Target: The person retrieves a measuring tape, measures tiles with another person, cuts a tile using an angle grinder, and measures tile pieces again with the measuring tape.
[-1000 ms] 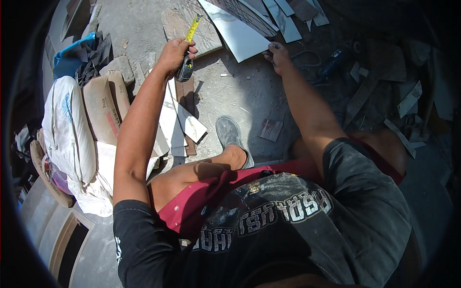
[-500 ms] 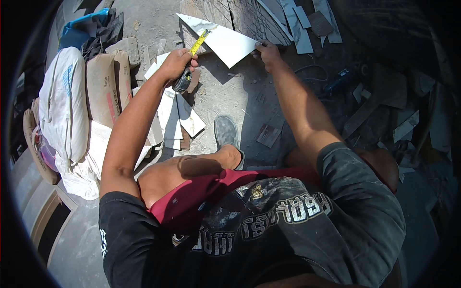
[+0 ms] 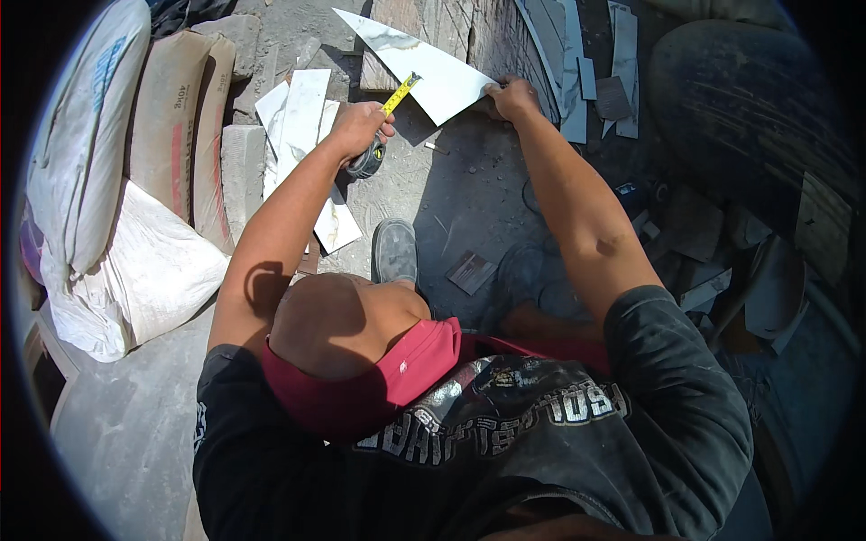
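Note:
My left hand (image 3: 361, 132) is closed round a tape measure (image 3: 366, 160) with a dark case. A short length of its yellow blade (image 3: 400, 93) sticks out, and the tip lies at the lower left edge of a white marbled tile piece (image 3: 422, 65). That piece is triangular, with a long point toward the upper left. My right hand (image 3: 515, 97) pinches its right corner between thumb and fingers. The far part of the tile is over a worn wooden board (image 3: 505, 45); its lower corner hangs over the dusty floor.
Full sacks (image 3: 167, 117) and a white sack (image 3: 86, 135) stand at the left. White tile offcuts (image 3: 302, 113) lie beside my left forearm, and more tile strips (image 3: 624, 72) at the upper right. A large dark rounded object (image 3: 749, 99) stands right. A small brown tile piece (image 3: 471, 271) lies near my shoe (image 3: 395, 251).
My view has shifted, so the sacks sit farther left. Both hands still hold the tape measure and tile; the blade's tip has moved slightly down along the tile's edge.

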Demonstrator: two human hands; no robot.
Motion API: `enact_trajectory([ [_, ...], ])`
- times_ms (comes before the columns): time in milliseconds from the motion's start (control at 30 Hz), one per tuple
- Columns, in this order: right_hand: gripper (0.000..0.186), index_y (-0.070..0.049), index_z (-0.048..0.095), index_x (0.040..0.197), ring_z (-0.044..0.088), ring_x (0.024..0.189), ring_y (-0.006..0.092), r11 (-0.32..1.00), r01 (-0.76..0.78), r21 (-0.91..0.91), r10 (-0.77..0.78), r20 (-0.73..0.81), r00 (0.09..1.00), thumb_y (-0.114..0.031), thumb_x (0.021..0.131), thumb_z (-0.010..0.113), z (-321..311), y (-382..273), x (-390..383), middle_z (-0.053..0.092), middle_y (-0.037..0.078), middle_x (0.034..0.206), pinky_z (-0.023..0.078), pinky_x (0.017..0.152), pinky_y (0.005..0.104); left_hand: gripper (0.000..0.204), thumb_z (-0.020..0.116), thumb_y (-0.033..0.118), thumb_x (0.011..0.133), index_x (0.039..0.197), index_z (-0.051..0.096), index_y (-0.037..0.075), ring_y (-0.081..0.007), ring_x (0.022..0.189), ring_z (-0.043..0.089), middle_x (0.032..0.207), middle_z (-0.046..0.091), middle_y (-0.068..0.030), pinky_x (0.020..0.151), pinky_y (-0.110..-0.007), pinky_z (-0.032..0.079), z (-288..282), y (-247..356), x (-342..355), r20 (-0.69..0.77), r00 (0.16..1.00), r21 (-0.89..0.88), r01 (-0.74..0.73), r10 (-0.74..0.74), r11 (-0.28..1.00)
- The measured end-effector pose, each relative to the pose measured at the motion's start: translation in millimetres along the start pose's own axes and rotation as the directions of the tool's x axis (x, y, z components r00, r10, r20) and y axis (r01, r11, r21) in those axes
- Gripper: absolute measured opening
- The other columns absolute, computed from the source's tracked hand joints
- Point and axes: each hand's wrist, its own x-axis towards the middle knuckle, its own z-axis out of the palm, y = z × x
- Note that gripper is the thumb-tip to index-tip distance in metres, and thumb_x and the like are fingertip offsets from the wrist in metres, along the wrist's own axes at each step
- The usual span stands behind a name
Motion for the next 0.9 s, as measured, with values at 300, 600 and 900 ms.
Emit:
enact_trajectory([
  [300,0.022,-0.012,0.070,0.102,0.066,0.091,0.0303,0.884,0.463,-0.062,-0.463,0.009,0.886,-0.021,0.082,0.070,-3,-53,-11,0.069,0.014,0.096,0.051,0.081,0.0375,0.027,0.043,0.018,0.093,0.094,0.059,-0.003,-0.0134,0.065,0.059,0.075,0.062,-0.0063,0.064,-0.027,0.048,1,0,61,0.110,0.994,0.204,-0.044,0.022,0.978],
  [600,0.031,-0.015,0.068,0.112,0.068,0.085,0.0240,0.798,0.589,-0.129,-0.574,0.140,0.807,-0.016,0.081,0.069,8,-61,2,0.070,0.009,0.097,0.054,0.078,0.0341,0.027,0.043,0.017,0.091,0.091,0.059,-0.005,-0.0137,0.063,0.059,0.072,0.062,-0.0062,0.063,-0.027,0.049,-5,-5,84,0.203,0.978,0.234,-0.092,0.044,0.968],
  [900,0.033,-0.016,0.067,0.114,0.069,0.085,0.0242,0.835,0.531,-0.147,-0.501,0.195,0.843,-0.014,0.081,0.068,13,-68,-2,0.070,0.008,0.097,0.054,0.079,0.0334,0.025,0.045,0.017,0.092,0.093,0.059,-0.003,-0.0114,0.062,0.057,0.072,0.061,-0.0044,0.060,-0.025,0.049,-10,-12,83,0.200,0.980,0.148,-0.014,-0.016,0.989],
])
